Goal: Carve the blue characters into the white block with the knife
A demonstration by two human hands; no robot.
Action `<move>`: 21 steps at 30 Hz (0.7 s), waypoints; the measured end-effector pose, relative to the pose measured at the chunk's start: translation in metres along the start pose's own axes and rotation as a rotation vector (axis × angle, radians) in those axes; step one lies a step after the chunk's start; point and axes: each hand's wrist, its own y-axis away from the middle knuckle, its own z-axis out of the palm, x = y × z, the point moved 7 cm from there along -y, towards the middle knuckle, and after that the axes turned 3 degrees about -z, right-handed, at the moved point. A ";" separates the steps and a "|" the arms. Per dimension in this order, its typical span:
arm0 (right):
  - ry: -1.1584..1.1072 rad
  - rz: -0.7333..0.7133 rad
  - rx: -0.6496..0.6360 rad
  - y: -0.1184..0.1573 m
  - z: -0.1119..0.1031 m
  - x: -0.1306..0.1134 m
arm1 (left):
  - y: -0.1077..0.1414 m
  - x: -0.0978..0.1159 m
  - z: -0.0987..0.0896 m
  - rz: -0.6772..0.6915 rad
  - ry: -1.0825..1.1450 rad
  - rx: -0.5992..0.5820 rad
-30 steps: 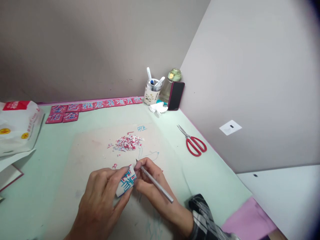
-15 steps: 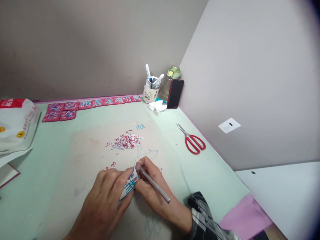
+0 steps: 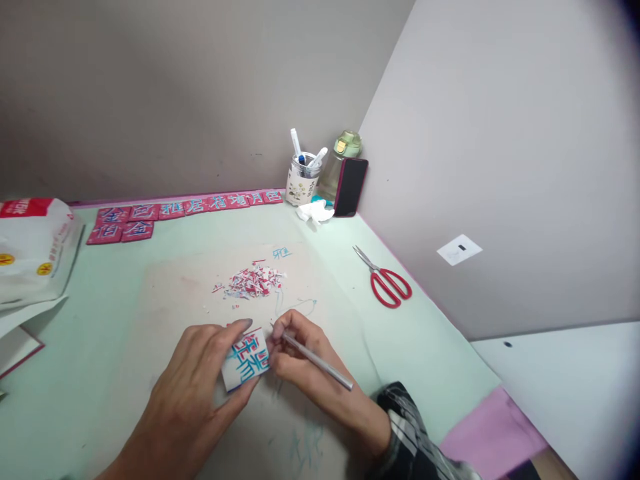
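Observation:
A small white square card (image 3: 234, 375) with blue character strokes and red cut areas is gripped along its left side by my left hand (image 3: 193, 390), thumb below and fingers above. My right hand (image 3: 313, 373) pinches a slim silver pen-like tool (image 3: 323, 363) near its tip, with the shaft slanting down to the right. The fingertips of my right hand touch the card's right edge. Beyond the hands lies a heap of red and white scraps (image 3: 256, 282) on a beige mat (image 3: 170, 287).
Red-handled scissors (image 3: 390, 287) lie at the right. Along the back stand a jar of markers (image 3: 303, 183), a green-lidded bottle (image 3: 345, 147) and a phone (image 3: 351, 187), beside crumpled tissue (image 3: 316, 212). Red character tiles (image 3: 173, 210) line the rear edge. A white bag (image 3: 35, 260) sits left.
The card has been turned and lies flatter, showing more of its face. My left hand has shifted left with its fingers spread wider, and the tool in my right hand is tilted lower.

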 end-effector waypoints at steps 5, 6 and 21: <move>0.045 0.001 -0.019 0.001 0.001 0.002 | 0.000 0.003 0.001 -0.006 -0.023 0.008; 0.060 -0.006 -0.017 0.001 0.001 0.003 | 0.000 0.005 0.001 0.006 -0.040 0.009; 0.272 -0.084 -0.013 0.008 0.003 -0.001 | 0.002 0.032 0.006 0.183 -0.114 -0.010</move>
